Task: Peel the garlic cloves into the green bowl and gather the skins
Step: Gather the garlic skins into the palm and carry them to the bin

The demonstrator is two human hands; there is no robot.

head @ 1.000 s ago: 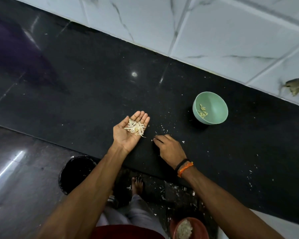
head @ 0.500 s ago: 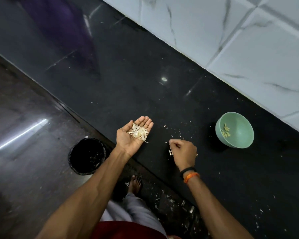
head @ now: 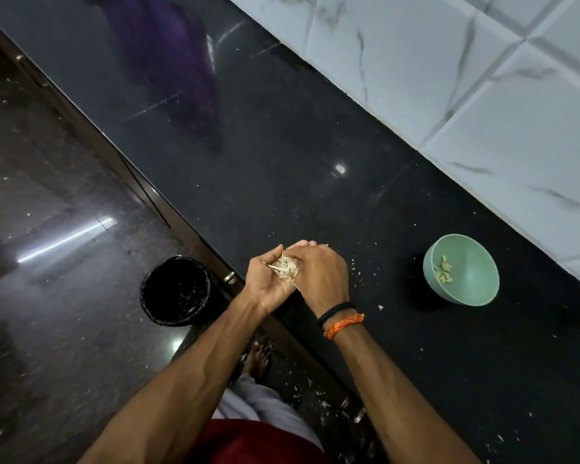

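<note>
My left hand (head: 265, 284) is palm up at the counter's front edge, its fingers curled up around a pile of pale garlic skins (head: 283, 267). My right hand (head: 320, 272) lies over that palm, knuckles up, its fingers curled down onto the pile; its fingertips are hidden. The green bowl (head: 466, 296) stands on the black counter to the right, apart from both hands, with several peeled garlic cloves (head: 442, 271) inside.
Small skin scraps (head: 380, 307) dot the black counter (head: 282, 155) around my hands and towards the lower right. A black-lined bin (head: 176, 291) stands on the floor left of the counter edge. White marble tiles (head: 482, 95) back the counter. More scraps lie on the floor by my foot (head: 260, 358).
My right hand lifted off the counter with pinched skins and moved left onto my left palm. My left fingers curled up around the pile. The view swung left.
</note>
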